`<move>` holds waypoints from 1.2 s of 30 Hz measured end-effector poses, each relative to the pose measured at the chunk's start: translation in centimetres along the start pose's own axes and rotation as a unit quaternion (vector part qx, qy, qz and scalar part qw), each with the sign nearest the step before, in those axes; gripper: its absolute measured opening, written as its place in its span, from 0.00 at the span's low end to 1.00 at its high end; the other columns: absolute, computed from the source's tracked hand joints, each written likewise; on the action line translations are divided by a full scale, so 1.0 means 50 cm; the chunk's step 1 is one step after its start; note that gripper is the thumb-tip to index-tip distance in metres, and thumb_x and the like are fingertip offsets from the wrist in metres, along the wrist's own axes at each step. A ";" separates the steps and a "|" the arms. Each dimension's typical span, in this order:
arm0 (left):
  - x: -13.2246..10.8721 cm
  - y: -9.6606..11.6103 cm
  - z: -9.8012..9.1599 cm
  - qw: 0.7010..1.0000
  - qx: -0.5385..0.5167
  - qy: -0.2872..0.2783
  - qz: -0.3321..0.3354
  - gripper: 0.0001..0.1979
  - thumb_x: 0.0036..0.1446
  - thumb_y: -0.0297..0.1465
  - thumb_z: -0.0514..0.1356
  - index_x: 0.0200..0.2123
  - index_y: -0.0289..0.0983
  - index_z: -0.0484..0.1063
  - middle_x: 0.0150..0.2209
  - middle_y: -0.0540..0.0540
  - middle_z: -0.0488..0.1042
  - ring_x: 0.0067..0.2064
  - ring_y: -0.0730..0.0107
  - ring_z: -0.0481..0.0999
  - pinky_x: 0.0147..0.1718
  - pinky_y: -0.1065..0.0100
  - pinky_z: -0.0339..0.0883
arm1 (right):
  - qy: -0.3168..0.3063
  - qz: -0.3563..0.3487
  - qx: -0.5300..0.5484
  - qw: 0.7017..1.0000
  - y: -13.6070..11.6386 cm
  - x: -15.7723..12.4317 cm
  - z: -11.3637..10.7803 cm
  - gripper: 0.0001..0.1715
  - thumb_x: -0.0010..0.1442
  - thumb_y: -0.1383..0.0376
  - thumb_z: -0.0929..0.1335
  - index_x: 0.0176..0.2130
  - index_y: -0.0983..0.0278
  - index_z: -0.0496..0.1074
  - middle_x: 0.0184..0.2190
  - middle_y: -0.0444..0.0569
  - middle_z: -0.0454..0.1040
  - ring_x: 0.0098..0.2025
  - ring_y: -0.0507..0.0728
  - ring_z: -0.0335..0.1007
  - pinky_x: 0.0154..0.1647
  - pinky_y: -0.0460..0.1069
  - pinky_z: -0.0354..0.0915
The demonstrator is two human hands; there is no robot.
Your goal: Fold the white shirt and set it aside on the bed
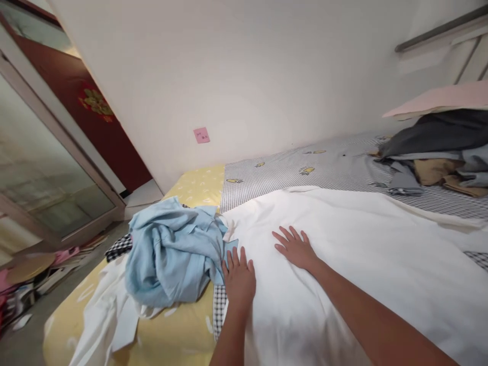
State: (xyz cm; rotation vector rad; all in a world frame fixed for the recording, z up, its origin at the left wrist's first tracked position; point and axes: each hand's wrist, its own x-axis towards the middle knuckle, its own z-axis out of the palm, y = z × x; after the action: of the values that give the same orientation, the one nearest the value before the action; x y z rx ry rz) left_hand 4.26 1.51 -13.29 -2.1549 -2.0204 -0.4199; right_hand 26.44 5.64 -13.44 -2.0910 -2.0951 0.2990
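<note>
A white garment or cloth [358,244] lies spread over the bed, with some creases near its lower edge; its exact kind I cannot make out. On its left edge rests my left hand [239,277], palm down, fingers spread, beside a crumpled light blue garment [168,254]. My right hand [295,247] lies flat on the white cloth farther right, its fingers apart. Neither hand grips anything. Under the blue heap, a white piece of clothing [102,310] hangs toward the bed's near left side.
The bed has a grey checked sheet [282,165] and a yellow patterned part [202,183]. Folded dark and brown clothes [438,152] are stacked at the right. A wall with a pink note [201,135] stands behind. Left are a glass door [57,168] and floor clutter [38,274].
</note>
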 end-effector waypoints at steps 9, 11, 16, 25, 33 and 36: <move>-0.101 -0.015 0.009 0.995 -0.065 0.077 -0.024 0.25 0.69 0.34 0.49 0.67 0.42 0.63 0.69 0.39 0.64 0.69 0.50 0.63 0.66 0.43 0.59 | 0.022 0.033 -0.048 0.998 -0.022 -0.073 0.025 0.33 0.72 0.53 0.53 0.72 0.49 0.55 0.75 0.43 0.49 0.76 0.66 0.39 0.71 0.70 0.40; -0.103 -0.014 0.012 0.994 -0.069 0.084 -0.024 0.24 0.69 0.34 0.49 0.66 0.41 0.64 0.68 0.39 0.64 0.69 0.49 0.64 0.65 0.43 0.60 | 0.027 0.051 -0.019 0.998 -0.038 -0.076 0.014 0.31 0.70 0.55 0.56 0.69 0.52 0.60 0.74 0.47 0.54 0.75 0.68 0.43 0.70 0.70 0.42; -0.105 -0.010 0.021 0.991 -0.073 0.105 -0.028 0.24 0.69 0.34 0.50 0.66 0.41 0.64 0.68 0.38 0.65 0.68 0.48 0.65 0.65 0.42 0.61 | 0.036 -0.002 0.078 0.996 -0.121 -0.008 -0.033 0.23 0.68 0.61 0.59 0.57 0.56 0.74 0.60 0.51 0.73 0.62 0.62 0.67 0.60 0.58 0.61; -0.102 -0.011 0.037 0.986 -0.070 0.147 -0.024 0.24 0.68 0.34 0.50 0.65 0.41 0.66 0.65 0.38 0.69 0.65 0.47 0.68 0.63 0.41 0.62 | 0.041 -0.101 0.090 0.990 -0.340 0.113 -0.013 0.29 0.65 0.69 0.64 0.62 0.51 0.68 0.55 0.55 0.75 0.50 0.65 0.75 0.47 0.55 0.64; -0.093 -0.029 0.055 0.984 -0.032 0.178 -0.008 0.27 0.67 0.32 0.51 0.67 0.39 0.62 0.62 0.36 0.73 0.63 0.46 0.71 0.59 0.42 0.64 | 0.088 0.024 0.206 0.974 -0.293 0.177 -0.046 0.08 0.62 0.63 0.68 0.41 0.61 0.75 0.38 0.49 0.80 0.41 0.58 0.74 0.37 0.48 0.60; -0.089 -0.026 0.045 0.983 -0.020 0.180 -0.008 0.26 0.66 0.32 0.51 0.66 0.40 0.65 0.62 0.36 0.73 0.63 0.48 0.70 0.59 0.44 0.64 | 0.114 0.055 0.264 0.956 -0.215 0.186 -0.086 0.07 0.59 0.61 0.70 0.37 0.62 0.74 0.34 0.45 0.78 0.36 0.55 0.72 0.33 0.46 0.58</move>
State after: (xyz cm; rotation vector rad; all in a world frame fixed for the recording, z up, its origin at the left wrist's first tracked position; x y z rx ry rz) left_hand 2.95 -1.92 -16.91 -1.9143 -1.8401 -0.7958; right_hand 17.10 15.04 -6.75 -1.8182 -1.5532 0.5344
